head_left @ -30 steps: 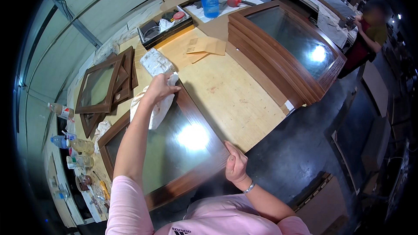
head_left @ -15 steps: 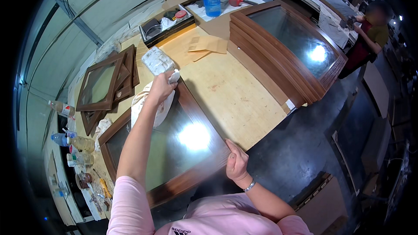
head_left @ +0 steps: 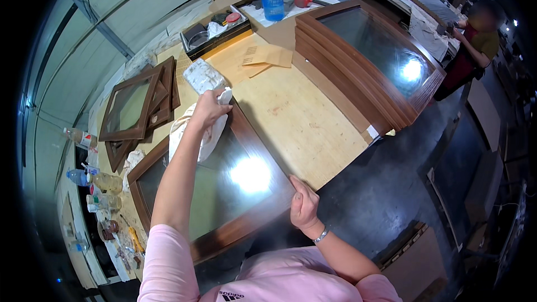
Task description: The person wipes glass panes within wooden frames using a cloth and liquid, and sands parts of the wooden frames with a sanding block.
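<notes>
Glazed wooden frame, brown, w/ pane set betw. its rails, lies flat on the near L part of the workbench; a bright lamp reflection shows on the glass. L hand is closed on a white cloth at the frame's far corner: one fold sticks up past the fingers, the rest drapes over rail & pane. R hand, w/ metal bracelet at the wrist, is at the R corner, fingertips against the outer edge & remaining fingers curled; can't tell if it truly grips, as the underside is hidden.

Handling (est.): frame prob. stiff & moderately heavy for its thickness; pane slick, breakable, poor to hold. Best hold = opp. rails, one hand ea., fingers under the wood, no pressure mid-glass. Cloth prob. soft & light, easily bunched; any pt. will do.

Surroundings: stack of similar frames to the R, well apart; smaller glazed frames in a loose pile to the L; white mottled block just beyond L hand; tray of small items & blue btl. farther back.
</notes>
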A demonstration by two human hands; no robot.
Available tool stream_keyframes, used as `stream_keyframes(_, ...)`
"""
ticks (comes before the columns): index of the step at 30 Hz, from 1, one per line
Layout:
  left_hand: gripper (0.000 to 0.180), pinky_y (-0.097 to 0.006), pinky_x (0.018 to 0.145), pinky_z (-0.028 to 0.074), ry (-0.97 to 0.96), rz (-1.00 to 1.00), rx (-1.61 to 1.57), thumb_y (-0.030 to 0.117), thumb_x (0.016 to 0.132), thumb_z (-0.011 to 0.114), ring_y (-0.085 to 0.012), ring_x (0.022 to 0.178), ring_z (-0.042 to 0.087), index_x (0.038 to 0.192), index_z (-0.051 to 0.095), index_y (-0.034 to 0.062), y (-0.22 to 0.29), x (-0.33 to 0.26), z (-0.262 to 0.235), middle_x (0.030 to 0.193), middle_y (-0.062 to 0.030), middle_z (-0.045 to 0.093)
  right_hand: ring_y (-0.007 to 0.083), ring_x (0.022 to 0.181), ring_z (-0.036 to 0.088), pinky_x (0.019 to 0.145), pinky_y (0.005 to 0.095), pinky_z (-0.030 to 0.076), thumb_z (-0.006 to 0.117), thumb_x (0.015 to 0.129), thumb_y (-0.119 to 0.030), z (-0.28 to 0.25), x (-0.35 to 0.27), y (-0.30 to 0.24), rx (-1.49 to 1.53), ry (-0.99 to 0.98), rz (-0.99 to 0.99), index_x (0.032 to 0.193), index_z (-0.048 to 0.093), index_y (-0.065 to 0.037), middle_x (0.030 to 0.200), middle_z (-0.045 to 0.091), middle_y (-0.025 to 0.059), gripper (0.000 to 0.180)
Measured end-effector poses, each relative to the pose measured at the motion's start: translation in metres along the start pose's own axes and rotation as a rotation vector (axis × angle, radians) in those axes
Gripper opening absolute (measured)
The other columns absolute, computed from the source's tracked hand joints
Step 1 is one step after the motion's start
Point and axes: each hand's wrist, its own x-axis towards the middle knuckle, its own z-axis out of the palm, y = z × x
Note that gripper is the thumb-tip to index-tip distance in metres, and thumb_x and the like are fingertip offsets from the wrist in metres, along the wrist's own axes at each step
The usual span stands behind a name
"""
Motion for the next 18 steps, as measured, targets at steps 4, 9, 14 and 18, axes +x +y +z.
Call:
stream_keyframes(4, 0.050, -0.042, 0.101, 0.044, 0.172, 0.194, 0.107, 0.006, 0.078, 0.067, -0.0409, 0.115, 0.058, 0.127, 0.058, -0.0003, -0.003, -0.033, 0.029, 0.119, -0.0255, 0.063, 0.0430, 0.099, 0.067, 0.088, 0.0428, 0.053, 0.036, 0.100, -0.018, 0.001, 0.001, -0.001, -0.007, -0.004, -0.014, 0.114, 0.059, 0.014, 0.108, 0.066, 0.0286, 0.042)
stream_keyframes(9, 0.072, -0.055, 0.116, 0.024, -0.183, 0.543, -0.009, -0.008, 0.066, 0.062, -0.0368, 0.138, 0.042, 0.136, 0.054, 0.0051, 0.060, -0.187, 0.077, 0.142, -0.0186, 0.051, 0.0410, 0.097, 0.067, 0.085, 0.0441, 0.055, 0.044, 0.097, -0.017, 0.002, -0.001, 0.008, -0.006, 0.047, 0.019, 0.114, 0.062, 0.006, 0.111, 0.067, 0.0250, 0.034)
stream_keyframes(14, 0.059, -0.041, 0.111, 0.038, -0.079, 0.436, 0.032, -0.014, 0.067, 0.057, -0.0327, 0.129, 0.053, 0.123, 0.064, 0.0033, 0.037, -0.150, 0.057, 0.132, -0.0167, 0.061, 0.0425, 0.096, 0.067, 0.086, 0.0429, 0.054, 0.039, 0.099, -0.017, 0.001, -0.002, -0.003, 0.010, 0.022, 0.024, 0.114, 0.060, 0.012, 0.108, 0.066, 0.0280, 0.039)
stream_keyframes(18, 0.048, -0.040, 0.106, 0.044, -0.044, 0.307, 0.143, 0.013, 0.074, 0.080, -0.0356, 0.125, 0.055, 0.118, 0.067, -0.0002, 0.049, -0.089, 0.037, 0.130, -0.0191, 0.060, 0.0427, 0.098, 0.067, 0.087, 0.0424, 0.054, 0.037, 0.100, -0.017, -0.001, -0.001, -0.002, 0.000, 0.002, 0.012, 0.114, 0.059, 0.014, 0.108, 0.066, 0.0290, 0.041)
